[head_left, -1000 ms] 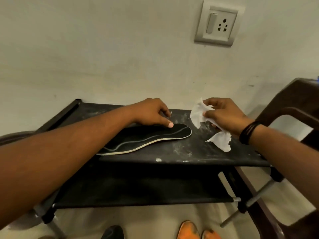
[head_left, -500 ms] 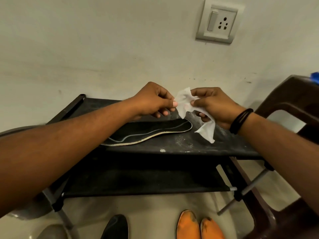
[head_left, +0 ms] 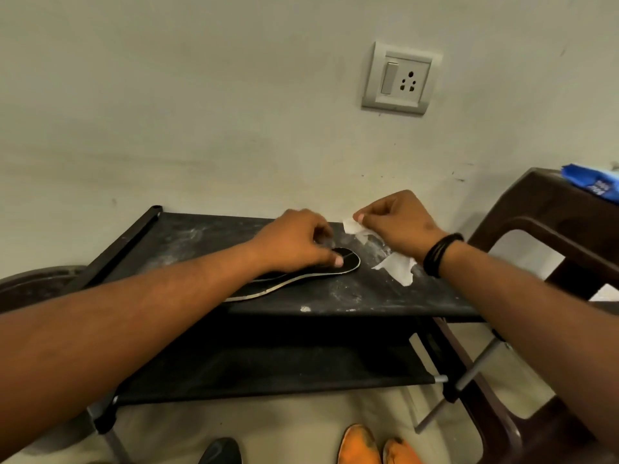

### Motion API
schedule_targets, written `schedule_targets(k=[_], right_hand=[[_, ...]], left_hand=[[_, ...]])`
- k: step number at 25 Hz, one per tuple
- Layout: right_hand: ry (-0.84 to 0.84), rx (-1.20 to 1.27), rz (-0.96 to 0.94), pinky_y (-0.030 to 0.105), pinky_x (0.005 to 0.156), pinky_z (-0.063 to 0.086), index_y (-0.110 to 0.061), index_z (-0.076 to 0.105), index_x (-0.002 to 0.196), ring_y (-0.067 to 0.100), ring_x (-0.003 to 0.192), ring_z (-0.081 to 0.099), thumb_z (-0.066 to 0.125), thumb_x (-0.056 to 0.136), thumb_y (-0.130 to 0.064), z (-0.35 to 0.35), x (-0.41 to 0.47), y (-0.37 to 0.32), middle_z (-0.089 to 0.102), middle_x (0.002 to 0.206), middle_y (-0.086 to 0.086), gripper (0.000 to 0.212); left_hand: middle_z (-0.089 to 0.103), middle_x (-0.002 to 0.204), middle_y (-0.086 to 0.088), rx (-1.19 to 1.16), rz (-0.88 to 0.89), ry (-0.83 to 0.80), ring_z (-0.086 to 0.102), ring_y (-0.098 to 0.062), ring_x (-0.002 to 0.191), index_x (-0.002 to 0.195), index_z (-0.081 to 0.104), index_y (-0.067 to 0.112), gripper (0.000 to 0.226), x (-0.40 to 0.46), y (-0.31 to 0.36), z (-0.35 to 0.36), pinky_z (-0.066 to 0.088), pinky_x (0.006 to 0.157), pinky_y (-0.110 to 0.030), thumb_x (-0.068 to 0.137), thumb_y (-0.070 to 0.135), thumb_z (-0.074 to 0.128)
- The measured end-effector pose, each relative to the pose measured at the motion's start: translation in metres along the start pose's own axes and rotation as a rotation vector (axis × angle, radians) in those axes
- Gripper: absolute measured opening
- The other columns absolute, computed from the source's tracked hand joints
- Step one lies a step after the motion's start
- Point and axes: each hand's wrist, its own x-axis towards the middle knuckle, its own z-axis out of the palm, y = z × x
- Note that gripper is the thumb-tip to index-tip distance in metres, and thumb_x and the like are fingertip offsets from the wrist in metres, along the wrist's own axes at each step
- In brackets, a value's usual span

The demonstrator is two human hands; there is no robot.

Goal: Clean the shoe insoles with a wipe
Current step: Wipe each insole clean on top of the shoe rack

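- Left hand (head_left: pixel 294 241) pins the insole (head_left: pixel 301 274) on the shelf (head_left: pixel 187 239).
- Right hand (head_left: pixel 398 226) pinches the wipe (head_left: pixel 395 262), beside the toe.
- Wiping looks yet to start.

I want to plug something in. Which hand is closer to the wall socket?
Right. The right hand, pinching the wipe, is almost below the socket; the left hand rests on the insole, farther left.
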Motion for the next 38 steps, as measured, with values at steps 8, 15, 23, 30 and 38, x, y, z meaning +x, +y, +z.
schedule_targets(k=[8, 15, 23, 30, 38], right_hand=[[-0.196, -0.534, -0.126, 0.039, 0.100, 0.049, -0.018, 0.070, 0.119, 0.025, 0.114, 0.061, 0.052, 0.094, -0.013, 0.025, -0.013, 0.023, 0.066, 0.125, 0.006, 0.031], [-0.282, -0.551, -0.146, 0.029, 0.099, 0.046, -0.017, 0.068, 0.122, 0.021, 0.115, 0.060, 0.051, 0.094, -0.010, 0.025, -0.018, 0.043, 0.065, 0.126, 0.005, 0.033], [-0.280, -0.868, -0.175, 0.039, 0.082, 0.050, -0.035, 0.054, 0.136, 0.031, 0.103, 0.059, 0.047, 0.096, -0.018, 0.032, -0.013, 0.041, 0.054, 0.121, 0.010, 0.044], [-0.357, -0.944, -0.227, 0.039, 0.087, 0.050, -0.034, 0.053, 0.137, 0.030, 0.105, 0.059, 0.044, 0.096, -0.023, 0.030, -0.024, 0.031, 0.056, 0.121, 0.009, 0.044], [-0.270, -0.922, -0.239, 0.036, 0.073, 0.050, -0.017, 0.068, 0.115, 0.029, 0.092, 0.062, 0.046, 0.092, -0.026, 0.037, -0.024, 0.034, 0.064, 0.106, 0.009, 0.033]], left_hand=[[0.071, 0.104, 0.008, 0.142, -0.029, -0.066, 0.064, -0.012, 0.095, 0.113, 0.072, 0.026, 0.051, -0.004, -0.018, 0.025, 0.055, 0.086, -0.037, 0.072, 0.057, 0.077], [0.068, 0.114, 0.007, 0.171, -0.006, -0.003, 0.059, -0.016, 0.107, 0.118, 0.071, 0.027, 0.054, -0.007, -0.021, 0.032, 0.050, 0.092, -0.037, 0.075, 0.060, 0.074], [0.071, 0.106, 0.007, 0.107, -0.014, 0.010, 0.062, -0.012, 0.098, 0.110, 0.074, 0.026, 0.046, -0.011, -0.020, 0.032, 0.052, 0.090, -0.039, 0.077, 0.058, 0.073], [0.070, 0.114, 0.005, 0.138, 0.013, 0.012, 0.062, -0.015, 0.106, 0.115, 0.073, 0.023, 0.048, -0.012, -0.019, 0.031, 0.050, 0.095, -0.038, 0.080, 0.054, 0.073], [0.070, 0.112, 0.005, 0.144, 0.012, 0.014, 0.061, -0.014, 0.104, 0.113, 0.074, 0.022, 0.047, -0.012, -0.022, 0.034, 0.050, 0.093, -0.037, 0.079, 0.055, 0.073]])
